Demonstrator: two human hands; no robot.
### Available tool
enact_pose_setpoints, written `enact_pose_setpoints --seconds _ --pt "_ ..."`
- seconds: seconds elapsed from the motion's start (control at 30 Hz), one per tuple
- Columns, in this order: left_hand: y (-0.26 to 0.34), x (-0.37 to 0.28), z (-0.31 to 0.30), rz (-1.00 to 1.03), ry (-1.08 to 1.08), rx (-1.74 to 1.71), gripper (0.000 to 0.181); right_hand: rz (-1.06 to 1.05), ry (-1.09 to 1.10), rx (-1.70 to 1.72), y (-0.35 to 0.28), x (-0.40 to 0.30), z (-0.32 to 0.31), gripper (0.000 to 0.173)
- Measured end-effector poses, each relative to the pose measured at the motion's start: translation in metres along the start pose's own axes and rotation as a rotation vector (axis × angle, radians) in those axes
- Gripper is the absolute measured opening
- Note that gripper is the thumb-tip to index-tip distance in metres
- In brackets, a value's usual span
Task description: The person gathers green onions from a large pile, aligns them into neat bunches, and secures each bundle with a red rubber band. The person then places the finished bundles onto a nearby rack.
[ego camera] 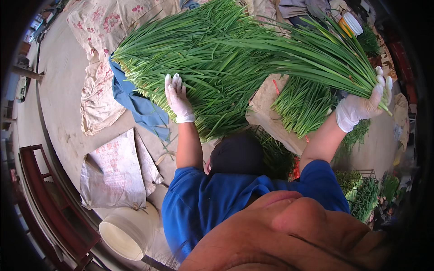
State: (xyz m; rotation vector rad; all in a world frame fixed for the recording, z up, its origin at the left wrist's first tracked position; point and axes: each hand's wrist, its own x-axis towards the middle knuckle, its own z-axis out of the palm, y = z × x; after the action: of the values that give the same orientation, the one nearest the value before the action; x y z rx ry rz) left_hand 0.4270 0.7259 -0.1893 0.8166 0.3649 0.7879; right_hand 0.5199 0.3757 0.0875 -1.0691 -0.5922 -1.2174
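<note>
My right hand (364,100), in a thin white glove, grips a bunch of long green garlic chives (334,64) near the pale stem ends. Its leaves fan out to the upper left, over the big pile. My left hand (178,100), gloved alike, is at the stem-end side of a broad pile of loose garlic chives (210,50), fingers a little apart. No stalk plainly sits in it; whether it touches the pile I cannot tell. A bundled stack of chives (305,105) with red ties lies between my hands, beside a tan sheet (268,105).
Blue cloth (132,101) and flowered cloth (98,67) spread under and beyond the pile. A printed woven sack (112,169) and a white bucket (125,233) are at lower left. A white-and-yellow tub (351,25) is at upper right. Crated greens (359,193) stand at lower right.
</note>
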Motion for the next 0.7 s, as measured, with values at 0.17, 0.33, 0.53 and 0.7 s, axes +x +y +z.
enact_pose_setpoints --seconds 0.17,0.33,0.53,0.7 --pt "0.070 -0.121 0.110 -0.036 -0.235 0.284 0.046 -0.247 -0.018 -0.167 -0.071 0.033 -0.047 0.036" --pt "0.046 -0.256 0.231 -1.170 -1.365 -0.432 0.106 -0.298 -0.116 -0.228 -0.136 0.017 -0.088 0.041" --pt "0.021 -0.354 0.289 -1.321 -0.799 -0.911 0.077 -0.072 -0.396 -0.432 -0.216 -0.045 -0.172 0.037" --pt "-0.035 -0.357 0.279 -1.436 -0.887 -0.812 0.053 0.615 -0.503 -0.097 -0.255 -0.064 -0.229 0.089"
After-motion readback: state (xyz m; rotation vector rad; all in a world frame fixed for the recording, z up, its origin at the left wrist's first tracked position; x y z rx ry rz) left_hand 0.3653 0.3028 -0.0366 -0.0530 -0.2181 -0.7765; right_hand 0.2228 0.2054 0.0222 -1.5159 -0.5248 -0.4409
